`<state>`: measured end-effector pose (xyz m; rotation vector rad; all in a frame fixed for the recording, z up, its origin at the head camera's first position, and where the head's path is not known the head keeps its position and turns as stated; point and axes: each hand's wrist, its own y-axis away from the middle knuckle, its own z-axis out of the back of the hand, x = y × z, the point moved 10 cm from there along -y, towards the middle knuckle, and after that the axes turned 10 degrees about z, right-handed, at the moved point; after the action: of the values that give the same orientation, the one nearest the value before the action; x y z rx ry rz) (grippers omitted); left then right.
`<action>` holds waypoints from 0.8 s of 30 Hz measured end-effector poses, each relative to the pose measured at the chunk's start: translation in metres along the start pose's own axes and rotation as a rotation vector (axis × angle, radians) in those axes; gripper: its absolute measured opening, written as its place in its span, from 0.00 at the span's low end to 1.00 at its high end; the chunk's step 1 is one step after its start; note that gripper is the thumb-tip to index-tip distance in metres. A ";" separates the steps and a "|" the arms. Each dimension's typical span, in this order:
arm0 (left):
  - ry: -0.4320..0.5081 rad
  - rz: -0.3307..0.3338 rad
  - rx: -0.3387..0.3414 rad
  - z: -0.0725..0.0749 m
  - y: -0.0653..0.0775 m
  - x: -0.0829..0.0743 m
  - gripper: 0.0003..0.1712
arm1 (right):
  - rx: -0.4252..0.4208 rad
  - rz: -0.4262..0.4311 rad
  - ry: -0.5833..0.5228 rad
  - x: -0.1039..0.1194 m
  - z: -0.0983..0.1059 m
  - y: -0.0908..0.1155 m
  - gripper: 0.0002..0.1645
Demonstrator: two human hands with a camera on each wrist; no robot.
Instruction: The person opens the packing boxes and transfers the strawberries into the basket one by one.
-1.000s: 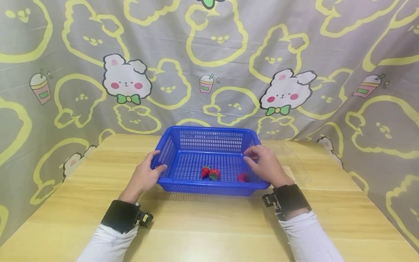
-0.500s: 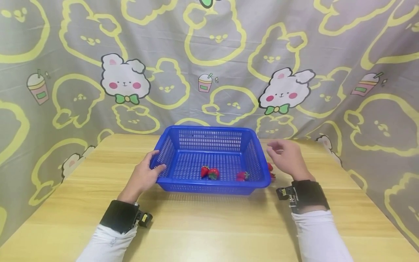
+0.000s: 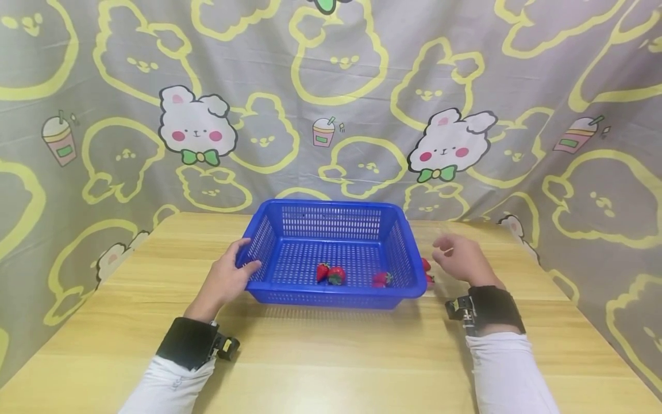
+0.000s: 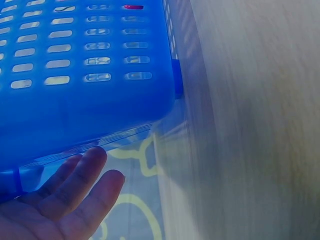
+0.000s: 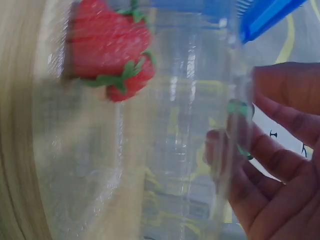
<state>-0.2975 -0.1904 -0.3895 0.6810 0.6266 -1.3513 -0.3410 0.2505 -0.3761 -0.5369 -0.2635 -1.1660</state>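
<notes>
A blue perforated plastic basket stands on the table with several strawberries on its floor. My left hand holds its left end, thumb over the rim and fingers outside. In the left wrist view, three fingers stretch out beside the basket wall. My right hand, fingers loosely bent, is just right of the basket, at a clear plastic box. The right wrist view shows its fingertips at the box's edge, one visible through the plastic. Red strawberries with green leaves lie in the box; no strawberry shows between those fingers.
The pale wooden table extends around the basket. A grey curtain with yellow outlines and rabbit prints hangs right behind it. The basket's right wall partly hides the strawberries beside it in the head view.
My right hand has left the inside of the basket, moving right to the clear box. Another strawberry with leaves now shows in the basket's right front corner. The left hand stays at the rim.
</notes>
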 end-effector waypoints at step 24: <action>0.004 0.012 0.004 -0.002 -0.001 0.001 0.35 | 0.160 -0.036 0.063 -0.006 -0.052 -0.006 0.13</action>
<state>-0.2982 -0.1901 -0.3918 0.6897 0.6225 -1.3402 -0.3530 0.2259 -0.4210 -0.3560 -0.3107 -1.1829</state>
